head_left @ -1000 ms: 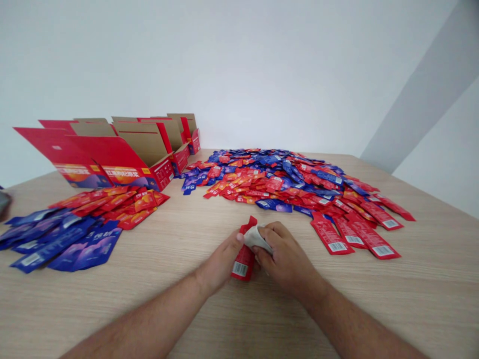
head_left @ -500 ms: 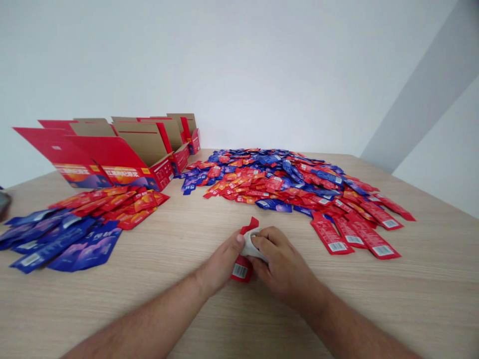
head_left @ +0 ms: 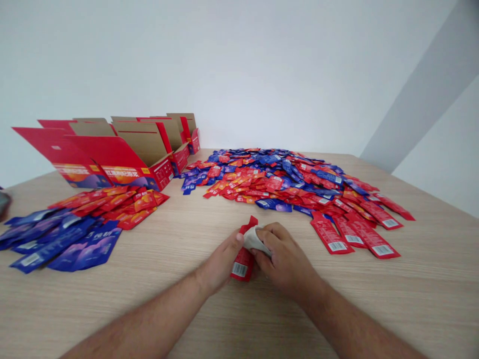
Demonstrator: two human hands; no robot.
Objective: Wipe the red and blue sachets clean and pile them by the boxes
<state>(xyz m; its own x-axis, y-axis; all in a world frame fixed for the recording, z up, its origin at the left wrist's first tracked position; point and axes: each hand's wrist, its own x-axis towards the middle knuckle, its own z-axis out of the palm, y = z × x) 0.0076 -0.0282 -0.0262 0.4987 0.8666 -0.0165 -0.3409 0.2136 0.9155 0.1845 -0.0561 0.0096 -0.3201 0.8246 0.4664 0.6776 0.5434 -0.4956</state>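
My left hand (head_left: 224, 257) is closed around the left edge of a red sachet (head_left: 244, 260), its thumb lying on the near face. The sachet is tilted upright, with a white barcode label at its lower end. In my right hand (head_left: 282, 254) a crumpled whitish cloth (head_left: 258, 241) is pinched, and it touches the upper right part of the sachet. Some of the right fingers are hidden behind the sachet and the cloth.
A large heap of red and blue sachets (head_left: 277, 174) spreads across the back of the wooden table (head_left: 179, 304). To the left lie fanned red sachets (head_left: 130, 209) and blue sachets (head_left: 63, 244). Open red cardboard boxes (head_left: 108, 154) stand behind them. Loose barcoded red sachets (head_left: 354, 232) lie to the right.
My right hand has shifted slightly right and up with the cloth, uncovering more of the red sachet's printed face. The left hand keeps its hold almost unmoved.
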